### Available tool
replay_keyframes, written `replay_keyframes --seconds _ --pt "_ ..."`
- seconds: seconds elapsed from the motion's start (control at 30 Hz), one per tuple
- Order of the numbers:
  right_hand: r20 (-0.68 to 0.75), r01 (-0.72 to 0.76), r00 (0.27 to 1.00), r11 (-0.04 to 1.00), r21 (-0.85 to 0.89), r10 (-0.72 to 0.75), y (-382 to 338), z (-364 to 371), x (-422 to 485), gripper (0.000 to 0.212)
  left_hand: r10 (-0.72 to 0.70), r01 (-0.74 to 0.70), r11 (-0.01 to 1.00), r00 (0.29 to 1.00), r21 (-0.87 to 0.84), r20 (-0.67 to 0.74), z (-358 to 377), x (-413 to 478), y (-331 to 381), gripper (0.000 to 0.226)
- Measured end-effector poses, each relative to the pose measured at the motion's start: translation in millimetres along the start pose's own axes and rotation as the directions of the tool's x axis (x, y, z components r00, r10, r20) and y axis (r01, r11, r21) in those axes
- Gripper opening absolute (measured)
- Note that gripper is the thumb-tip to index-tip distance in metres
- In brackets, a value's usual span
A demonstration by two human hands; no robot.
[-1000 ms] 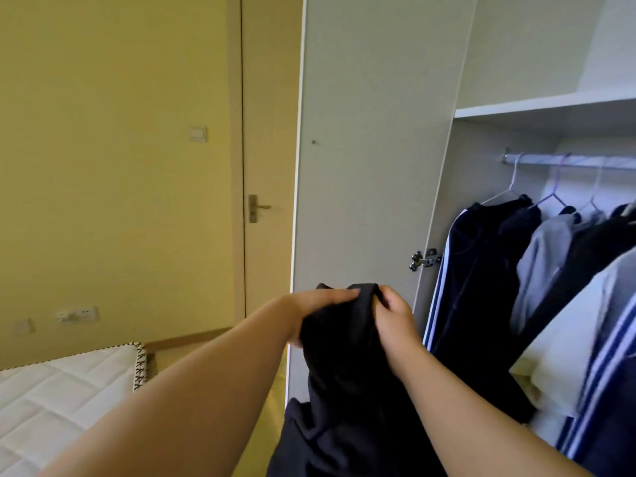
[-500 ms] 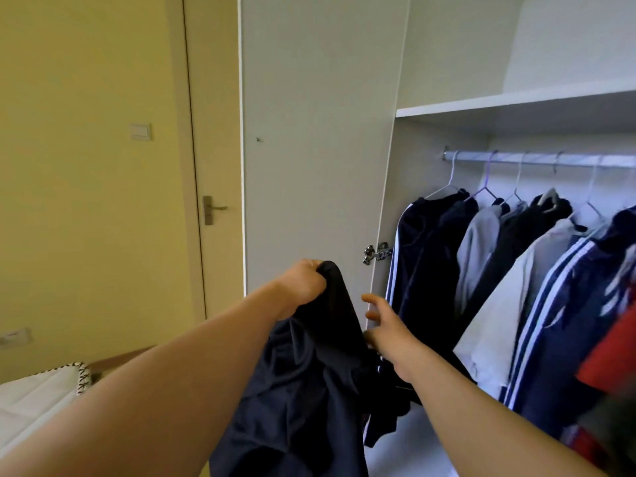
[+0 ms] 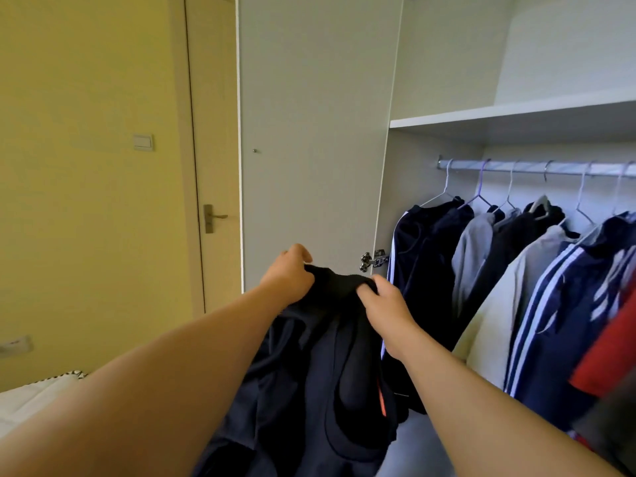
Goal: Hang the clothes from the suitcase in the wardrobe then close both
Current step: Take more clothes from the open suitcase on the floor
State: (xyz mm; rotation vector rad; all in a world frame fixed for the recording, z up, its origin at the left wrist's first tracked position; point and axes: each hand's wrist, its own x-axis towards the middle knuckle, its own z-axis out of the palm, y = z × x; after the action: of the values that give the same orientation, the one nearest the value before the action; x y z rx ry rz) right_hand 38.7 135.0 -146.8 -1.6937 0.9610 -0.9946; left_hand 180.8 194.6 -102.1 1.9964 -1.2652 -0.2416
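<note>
Both hands up in front of the open wardrobe (image 3: 447, 63), both on the same dark garment (image 3: 309, 373).
- Left hand (image 3: 287, 277): fingers curled over the top edge of the cloth, gripping it.
- Right hand (image 3: 385, 304): thumb and fingers pinching a fold at the other end of that edge.
- The garment hangs bunched between the forearms, held in the air just outside the wardrobe, in front of the open door panel (image 3: 309, 132) near its hinge (image 3: 373, 260). Small orange patch low on it. Can't tell what kind of garment it is; too crumpled.

Room:
- The rail (image 3: 533, 166) under the shelf (image 3: 516, 115) carries wire hangers. Hanging from the left: navy jacket (image 3: 423, 270), grey top (image 3: 471, 249), black piece, cream shirt (image 3: 499, 321), navy top with white stripes (image 3: 568, 321), and something red (image 3: 609, 352) at the frame edge.
- Yellow wall (image 3: 86, 201) with a light switch (image 3: 142, 142), and a closed room door (image 3: 215, 166) with a lever handle (image 3: 213, 217).
- Corner of a white quilted mattress (image 3: 31, 397) at lower left.

Hidden or unclear: the wardrobe's right side is cut off, the garment's lower end runs out of frame, and there's a dark blur at the bottom right corner, possibly more clothing.
</note>
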Motion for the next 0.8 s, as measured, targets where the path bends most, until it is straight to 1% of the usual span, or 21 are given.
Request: replay_keyframes --seconds 0.07,0.1,0.17,0.2,0.23,0.27,0.3,0.33,0.37,0.4,0.43,0.47,0.5,0.53,0.6,0.67,0.7,0.77,0.8 --pt "0.014 0.029 0.999 0.999 -0.043 -0.029 -9 3 2 0.014 0.031 -0.029 0.999 0.996 -0.030 0.084 9 -5 10 0.041" --pt "0.020 0.025 1.000 0.998 -0.064 -0.024 -11 3 2 0.014 0.045 -0.035 0.998 0.983 -0.060 0.176 14 -10 17 0.044" --pt "0.026 -0.014 1.000 0.999 -0.039 0.015 -12 1 2 0.017 0.055 -0.014 0.994 0.920 -0.106 0.388 25 -18 28 0.050" --pt "0.022 -0.034 0.999 0.999 -0.015 0.035 -11 -2 1 0.017 0.053 -0.008 0.995 0.892 -0.102 0.449 31 -20 30 0.054" --pt "0.008 -0.037 0.999 0.999 -0.024 0.037 -10 -5 0 0.014 0.065 -0.044 0.997 0.893 -0.057 0.445 38 -20 29 0.059" --pt "-0.010 -0.023 1.000 0.997 -0.074 0.023 -8 -10 0 0.010 0.097 -0.122 0.992 0.917 0.039 0.388 46 -21 29 0.062" --pt "-0.018 -0.003 1.000 0.992 -0.126 0.001 -7 -12 0 0.009 0.134 -0.188 0.969 0.945 0.162 0.297 53 -22 28 0.061" --pt "-0.025 0.019 0.999 0.986 -0.163 -0.023 -6 -18 -1 0.009 0.174 -0.220 0.945 0.965 0.243 0.197 62 -24 30 0.053" --pt "-0.021 0.040 0.999 0.981 -0.191 -0.045 -7 -22 -2 0.008 0.173 -0.197 0.941 0.979 0.275 0.108 67 -26 33 0.043" --pt "-0.026 0.052 0.998 0.975 -0.217 -0.059 -6 -30 -1 0.006 0.151 -0.160 0.948 0.987 0.275 0.055 72 -27 38 0.034" --pt "-0.032 0.062 0.997 0.965 -0.254 -0.073 -5 -39 -1 0.006 0.106 -0.118 0.956 0.993 0.268 0.059 76 -26 44 0.028" --pt "-0.039 0.073 0.995 0.945 -0.320 -0.090 -5 -48 0 0.009 0.056 -0.080 0.964 0.993 0.255 0.101 77 -24 49 0.022" --pt "-0.041 0.079 0.994 0.911 -0.404 -0.104 -2 -59 0 0.015 -0.007 -0.031 0.976 0.985 0.217 0.173 81 -21 54 0.013" --pt "-0.037 0.081 0.993 0.876 -0.476 -0.112 2 -68 -1 0.022 -0.075 0.029 0.985 0.961 0.171 0.267 82 -17 58 0.005" --pt "-0.022 0.077 0.994 0.831 -0.551 -0.107 7 -78 -4 0.032 -0.151 0.130 0.988 0.912 0.082 0.382 82 -8 63 0.015" --pt "-0.051 0.041 0.995 0.793 -0.608 -0.090 14 -93 -9 0.032 -0.177 0.205 0.979 0.867 -0.010 0.466 89 -5 74 0.014" --pt "-0.057 0.026 0.995 0.768 -0.639 -0.080 17 -100 -12 0.030 -0.170 0.237 0.969 0.846 -0.072 0.506 91 -7 80 0.020" --pt "-0.078 -0.003 0.994 0.712 -0.702 -0.073 26 -120 -16 0.023 -0.110 0.261 0.945 0.820 -0.196 0.562 102 -9 95 0.025" --pt "-0.086 -0.008 0.993 0.696 -0.718 -0.077 29 -126 -18 0.021 -0.086 0.275 0.927 0.819 -0.256 0.567 107 -9 99 0.024"
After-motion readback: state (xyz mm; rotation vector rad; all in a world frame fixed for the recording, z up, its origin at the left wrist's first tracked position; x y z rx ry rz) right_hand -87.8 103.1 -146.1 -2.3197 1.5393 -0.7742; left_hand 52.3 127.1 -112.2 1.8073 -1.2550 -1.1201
